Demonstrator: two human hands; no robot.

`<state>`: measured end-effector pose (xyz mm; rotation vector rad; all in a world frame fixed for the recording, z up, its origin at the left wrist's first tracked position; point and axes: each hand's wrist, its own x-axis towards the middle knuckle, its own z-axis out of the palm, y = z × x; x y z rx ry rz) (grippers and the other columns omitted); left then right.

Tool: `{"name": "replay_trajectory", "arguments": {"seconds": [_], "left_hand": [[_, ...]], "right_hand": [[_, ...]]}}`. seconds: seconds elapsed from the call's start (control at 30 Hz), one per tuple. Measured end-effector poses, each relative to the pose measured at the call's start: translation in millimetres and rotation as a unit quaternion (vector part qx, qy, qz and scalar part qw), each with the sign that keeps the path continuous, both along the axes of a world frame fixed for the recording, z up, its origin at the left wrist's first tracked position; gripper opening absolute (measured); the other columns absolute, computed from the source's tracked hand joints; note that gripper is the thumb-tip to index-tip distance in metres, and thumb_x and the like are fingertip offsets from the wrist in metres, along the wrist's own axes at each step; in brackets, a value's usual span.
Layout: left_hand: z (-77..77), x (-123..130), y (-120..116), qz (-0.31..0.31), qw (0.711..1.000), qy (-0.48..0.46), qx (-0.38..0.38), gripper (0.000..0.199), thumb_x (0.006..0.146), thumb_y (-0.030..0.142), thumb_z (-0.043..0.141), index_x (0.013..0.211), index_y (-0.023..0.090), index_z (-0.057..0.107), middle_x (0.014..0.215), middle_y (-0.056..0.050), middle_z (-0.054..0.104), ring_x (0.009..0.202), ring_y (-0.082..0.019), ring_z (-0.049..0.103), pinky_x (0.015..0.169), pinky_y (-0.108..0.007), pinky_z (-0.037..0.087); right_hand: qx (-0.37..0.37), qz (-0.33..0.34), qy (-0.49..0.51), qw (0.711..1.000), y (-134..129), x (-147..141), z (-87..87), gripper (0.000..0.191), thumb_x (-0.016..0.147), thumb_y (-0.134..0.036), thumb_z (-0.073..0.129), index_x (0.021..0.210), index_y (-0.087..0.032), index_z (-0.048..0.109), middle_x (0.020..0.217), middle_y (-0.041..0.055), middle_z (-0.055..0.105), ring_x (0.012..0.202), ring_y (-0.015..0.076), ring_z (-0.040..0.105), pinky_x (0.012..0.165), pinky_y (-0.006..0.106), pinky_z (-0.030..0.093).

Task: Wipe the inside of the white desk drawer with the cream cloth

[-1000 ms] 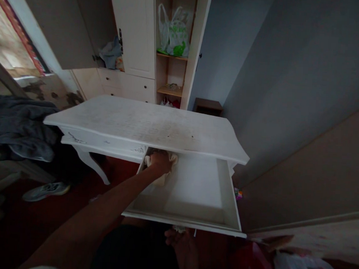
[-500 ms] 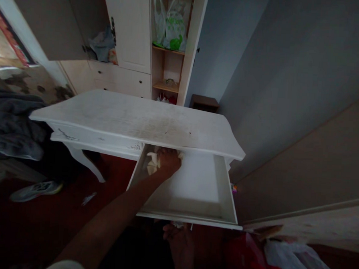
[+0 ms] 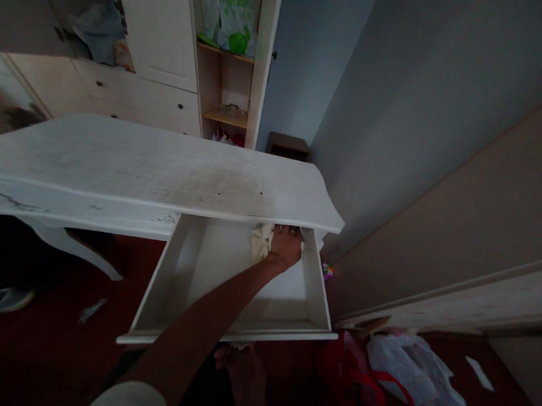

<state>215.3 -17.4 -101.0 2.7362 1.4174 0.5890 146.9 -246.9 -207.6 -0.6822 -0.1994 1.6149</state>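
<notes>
My left hand (image 3: pixel 287 245) clutches the cloth (image 3: pixel 260 243) in the drawer's (image 3: pixel 286 334) far right, likely for pressure, while my right hand (image 3: pixel 243 368), grip unclear, probably steadies it from the near side.

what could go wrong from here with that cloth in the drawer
The left hand, holding a cream cloth, is close to the front edge of the white desktop; if the desk drawer slid in, it might get pinched. The drawer also juts out, so leaning on it could make it tilt.
</notes>
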Motion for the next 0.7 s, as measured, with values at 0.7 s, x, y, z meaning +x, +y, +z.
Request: {"name": "replay_trajectory", "arguments": {"seconds": [0.7], "left_hand": [[-0.9, -42.5, -76.4, -0.271, 0.907, 0.065, -0.316, 0.052, 0.072, 0.041, 0.066, 0.122, 0.029, 0.065, 0.121, -0.004, 0.070, 0.111, -0.026, 0.064, 0.092, -0.035, 0.049]], "right_hand": [[0.031, 0.011, -0.032, 0.999, 1.8, 1.6, 7.2, 0.046, 0.086, -0.058, 0.057, 0.078, -0.016, 0.074, 0.074, 0.0104, 0.077, 0.065, 0.0197, 0.069, 0.065, 0.030, 0.049]]}}
